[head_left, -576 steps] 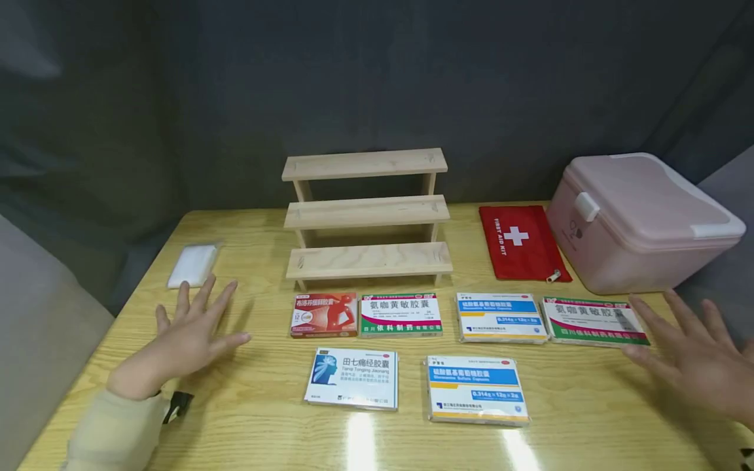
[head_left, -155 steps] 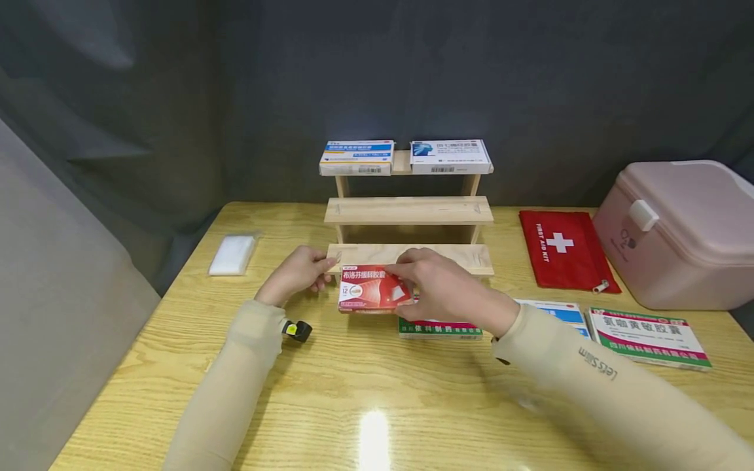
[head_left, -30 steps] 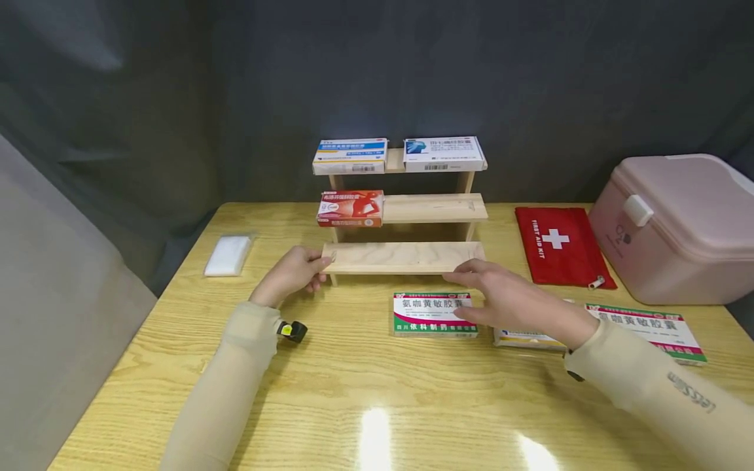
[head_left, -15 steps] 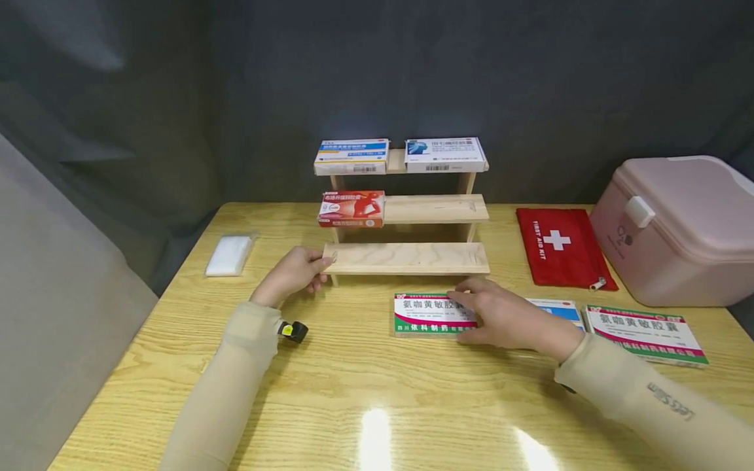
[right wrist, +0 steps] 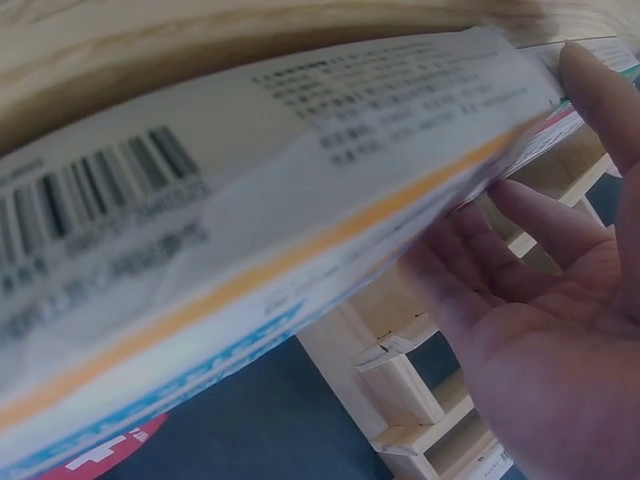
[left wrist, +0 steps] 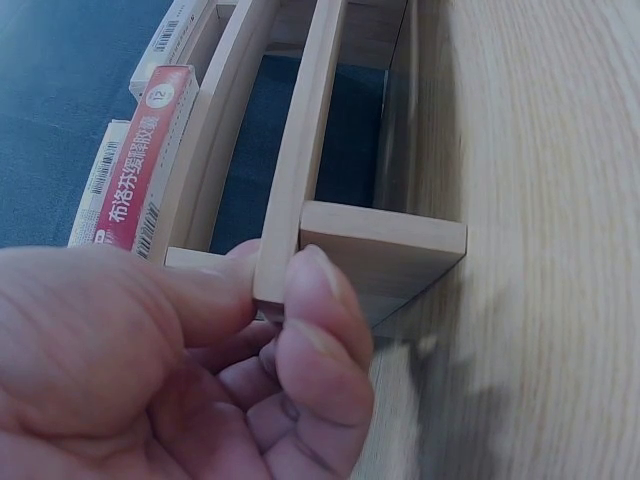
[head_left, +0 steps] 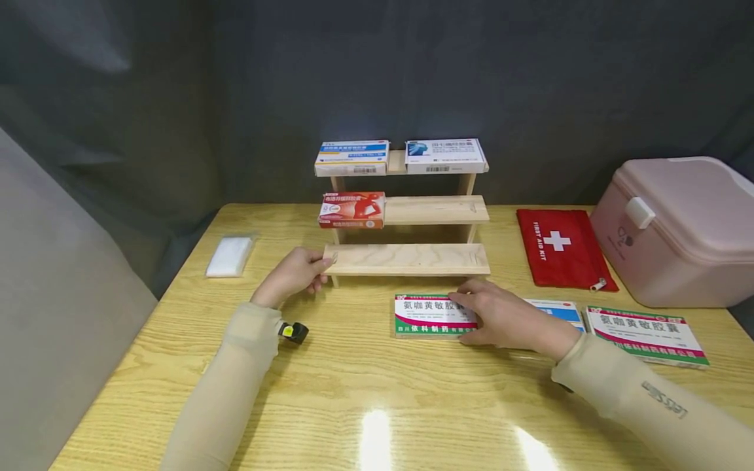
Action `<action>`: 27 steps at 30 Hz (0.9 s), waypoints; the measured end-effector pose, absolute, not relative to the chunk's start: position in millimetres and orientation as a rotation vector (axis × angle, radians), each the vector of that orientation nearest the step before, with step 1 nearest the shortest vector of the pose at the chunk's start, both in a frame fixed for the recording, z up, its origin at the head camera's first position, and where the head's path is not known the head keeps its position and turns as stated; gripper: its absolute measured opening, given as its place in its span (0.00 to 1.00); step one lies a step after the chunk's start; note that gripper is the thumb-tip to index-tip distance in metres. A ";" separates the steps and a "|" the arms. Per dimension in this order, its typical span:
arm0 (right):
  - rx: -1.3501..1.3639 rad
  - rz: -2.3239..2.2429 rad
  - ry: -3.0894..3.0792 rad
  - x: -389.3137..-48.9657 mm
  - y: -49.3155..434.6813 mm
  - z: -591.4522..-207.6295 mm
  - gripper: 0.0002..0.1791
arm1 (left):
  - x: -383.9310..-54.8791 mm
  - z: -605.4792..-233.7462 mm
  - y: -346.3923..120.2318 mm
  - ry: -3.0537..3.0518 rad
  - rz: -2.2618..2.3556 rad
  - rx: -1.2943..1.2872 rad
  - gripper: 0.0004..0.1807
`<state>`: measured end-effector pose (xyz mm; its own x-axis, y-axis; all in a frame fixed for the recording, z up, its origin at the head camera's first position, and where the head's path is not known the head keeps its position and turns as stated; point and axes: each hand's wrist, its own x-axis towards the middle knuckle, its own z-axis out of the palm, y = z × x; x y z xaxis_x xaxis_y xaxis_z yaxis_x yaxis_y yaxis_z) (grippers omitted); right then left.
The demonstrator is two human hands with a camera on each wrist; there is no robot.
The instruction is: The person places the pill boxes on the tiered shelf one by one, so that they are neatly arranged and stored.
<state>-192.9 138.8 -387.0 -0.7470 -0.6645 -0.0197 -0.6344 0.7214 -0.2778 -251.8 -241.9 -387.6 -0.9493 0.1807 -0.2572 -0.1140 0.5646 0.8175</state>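
My left hand (head_left: 292, 275) pinches the left end of the lowest tier of a three-tier wooden shelf (head_left: 406, 259); the left wrist view shows the thumb and fingers (left wrist: 325, 340) on that board. My right hand (head_left: 508, 319) holds the right end of a green-and-white medicine box (head_left: 427, 315) lying on the table, fingers at its far edge and thumb at its near edge. A red medicine box (head_left: 351, 209) lies on the middle tier's left half. On the top tier lie a blue-and-white medicine box (head_left: 352, 157) and a white medicine box with a blue head picture (head_left: 445, 156).
Right of my right hand lie a blue-and-white medicine box (head_left: 556, 310), partly covered by the hand, and another green-and-white box (head_left: 648, 333). Behind them are a red first aid pouch (head_left: 562, 252) and a pink lidded case (head_left: 677, 229). A white packet (head_left: 229, 256) lies at the left.
Earlier, all the boxes lay on the table; two now lie on the top tier and the red one on the middle tier. My right hand has come down onto the green-and-white box.
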 end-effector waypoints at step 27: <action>-1.029 -0.422 2.812 -190.5 142.0 -373.4 0.43 | -250.8 -387.6 -241.5 2.488 1.331 0.048 0.15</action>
